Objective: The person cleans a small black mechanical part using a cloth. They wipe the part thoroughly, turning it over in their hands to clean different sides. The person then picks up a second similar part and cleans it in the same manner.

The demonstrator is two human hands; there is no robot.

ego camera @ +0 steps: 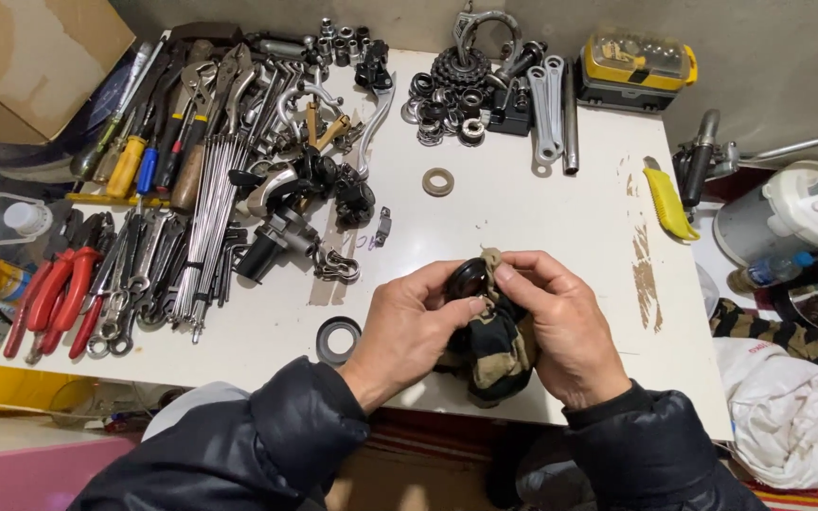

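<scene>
Over the near edge of a white table [523,213], my left hand [409,326] pinches a small round black part [467,278] between thumb and fingers. My right hand [560,326] grips a camouflage-patterned rag [496,352] and presses a fold of it against the black part. The rag bunches down between both hands. Both arms wear dark padded sleeves.
Red-handled pliers [54,298], wrenches, screwdrivers and spokes [215,218] cover the table's left. Sprockets and bearings [456,90] lie at the back, beside a yellow case [638,66]. A washer [437,182], black tape roll [338,339] and yellow knife [666,201] lie loose.
</scene>
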